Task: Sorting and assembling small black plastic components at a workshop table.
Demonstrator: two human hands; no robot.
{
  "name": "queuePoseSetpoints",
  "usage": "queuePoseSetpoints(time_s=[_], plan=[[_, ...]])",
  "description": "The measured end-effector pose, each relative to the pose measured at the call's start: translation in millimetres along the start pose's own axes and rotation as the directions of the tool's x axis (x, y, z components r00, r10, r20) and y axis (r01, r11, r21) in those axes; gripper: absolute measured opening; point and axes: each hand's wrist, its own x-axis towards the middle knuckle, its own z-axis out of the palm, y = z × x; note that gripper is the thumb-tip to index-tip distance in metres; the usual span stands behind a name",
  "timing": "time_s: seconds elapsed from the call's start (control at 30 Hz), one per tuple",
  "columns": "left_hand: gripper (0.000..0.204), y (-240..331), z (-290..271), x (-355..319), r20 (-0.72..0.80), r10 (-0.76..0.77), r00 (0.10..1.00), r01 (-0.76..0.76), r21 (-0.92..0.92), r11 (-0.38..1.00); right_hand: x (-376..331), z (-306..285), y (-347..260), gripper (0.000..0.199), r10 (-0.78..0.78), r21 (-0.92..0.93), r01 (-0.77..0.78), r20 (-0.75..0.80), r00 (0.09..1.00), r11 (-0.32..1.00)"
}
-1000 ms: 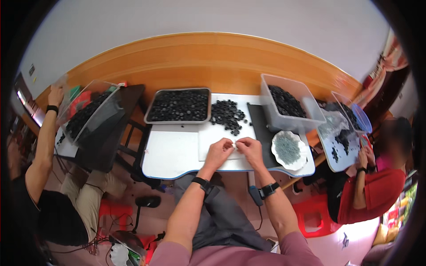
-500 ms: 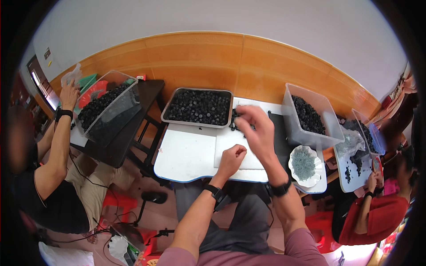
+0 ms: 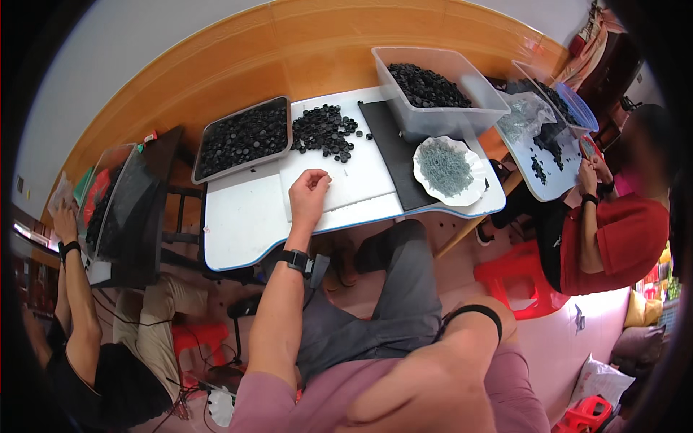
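Note:
My left hand (image 3: 309, 196) rests at the near left part of a white board (image 3: 364, 189), thumb and fingers pinched together. Whatever they hold, if anything, is too small to make out. Beyond it, small round black caps (image 3: 325, 131) lie in a loose heap, several of them apart at its right. My right hand (image 3: 411, 393) is away from the table, low in front of my torso, and smeared by motion. Its fingers cannot be made out. Left of the heap stands a metal tray (image 3: 290, 124) full of the same black caps.
A black mat (image 3: 395, 155) lies right of the board. On it and the table stand a clear bin (image 3: 447, 119) of black parts and a white scalloped bowl (image 3: 473, 189) of thin grey-green pieces. Co-workers sit at tables on both sides; a red stool (image 3: 516, 278) is at right.
My view has swung to the right. My right hand has drawn back from above the table toward my body, uncovering the heap of caps. My left hand stays pinched over the board.

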Motion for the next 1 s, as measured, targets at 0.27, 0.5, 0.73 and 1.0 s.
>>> queuePoseSetpoints(time_s=[0.27,0.5,0.73,1.0], plan=[[0.011,-0.8,-8.3,-7.1,0.014,0.004,1.000,-0.005,0.062,0.998,-23.7,-68.4,-33.3,0.011,0.126,-0.416,0.036,0.356,0.926,0.909],[0.012,1.9,-2.2,-3.5,0.005,0.043,0.999,-0.043,0.134,0.990,-136.7,-112.0,89.3,0.011,0.716,-0.728,-0.548,-0.114,0.689,0.412],[0.020,9.8,5.5,-7.8,-0.030,0.088,0.996,-0.074,0.318,0.945,-201.4,-142.9,234.7,0.013,0.728,-0.778,-0.618,-0.358,0.585,0.114],[0.020,12.4,8.7,-3.0,-0.076,0.117,0.990,-0.084,0.343,0.936,-214.8,-136.0,259.4,0.014,0.740,-0.815,-0.577,-0.351,0.574,0.061]])
